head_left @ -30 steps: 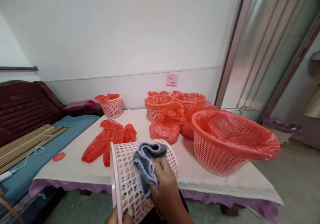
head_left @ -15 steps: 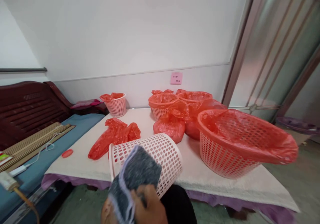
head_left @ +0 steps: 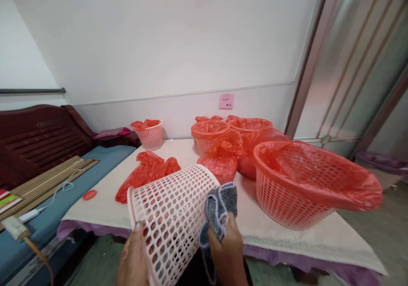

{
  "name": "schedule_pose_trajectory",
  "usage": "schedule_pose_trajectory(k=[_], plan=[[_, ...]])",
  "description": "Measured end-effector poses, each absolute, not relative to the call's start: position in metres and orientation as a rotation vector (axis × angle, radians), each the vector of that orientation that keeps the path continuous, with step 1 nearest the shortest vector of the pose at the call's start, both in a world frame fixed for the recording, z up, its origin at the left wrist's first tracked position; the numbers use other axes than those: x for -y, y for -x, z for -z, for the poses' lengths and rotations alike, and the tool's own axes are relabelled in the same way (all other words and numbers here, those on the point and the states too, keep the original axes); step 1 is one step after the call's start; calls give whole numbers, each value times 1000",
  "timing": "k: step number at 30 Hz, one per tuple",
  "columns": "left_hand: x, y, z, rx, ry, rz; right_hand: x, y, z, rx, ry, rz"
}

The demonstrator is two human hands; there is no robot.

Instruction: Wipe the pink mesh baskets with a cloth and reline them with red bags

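At the near edge of the table, a pale pink round plastic basket with a lattice of holes (head_left: 178, 205) lies tilted on its side above the person's lap, its open rim turned left and its base end right. The left hand (head_left: 135, 254) is clamped on that rim, the thumb lying along the outside. The right hand (head_left: 228, 245) is closed around a bunched grey cloth with pale lilac edging (head_left: 221, 203) — the cloth sits against the basket's right end.

Just beyond the basket, to the left, a crumpled translucent red plastic bag (head_left: 148, 175) lies on the white towel-like table cover (head_left: 106, 203), with a flat red oval piece (head_left: 89, 195) further left. A gathered, full-looking red plastic bag (head_left: 218, 162) sits beyond the basket's right end. Well to the right stands a large coral-red lattice basket (head_left: 287, 207), lined with red film folded over its rim.

At the far left, near the wall, a small pink lattice basket (head_left: 151, 137) stands upright with red film at its mouth; more lined baskets stand far right of it — below a square pink paper note (head_left: 226, 101) with dark handwriting.
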State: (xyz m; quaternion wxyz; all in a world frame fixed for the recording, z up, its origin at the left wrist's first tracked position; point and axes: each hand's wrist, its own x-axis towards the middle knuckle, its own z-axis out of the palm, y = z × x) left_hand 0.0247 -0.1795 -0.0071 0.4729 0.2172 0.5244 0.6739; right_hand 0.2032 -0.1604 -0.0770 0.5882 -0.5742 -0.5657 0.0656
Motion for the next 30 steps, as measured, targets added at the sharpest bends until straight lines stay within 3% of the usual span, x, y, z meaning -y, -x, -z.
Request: schedule_pose_trajectory(k=[5, 14, 24, 30], plan=[[170, -46, -15, -1296, -369, -1638, 184, -145, 85, 1516, 997, -262], [161, -68, -43, -1107, -417, -1712, 177, -127, 62, 1474, 920, -283], [156, -46, 16, -1104, -411, -1667, 174, -125, 47, 1464, 1158, -66], [164, -43, 31, -950, -657, -1365, 169, -142, 33, 1420, 1081, -340]])
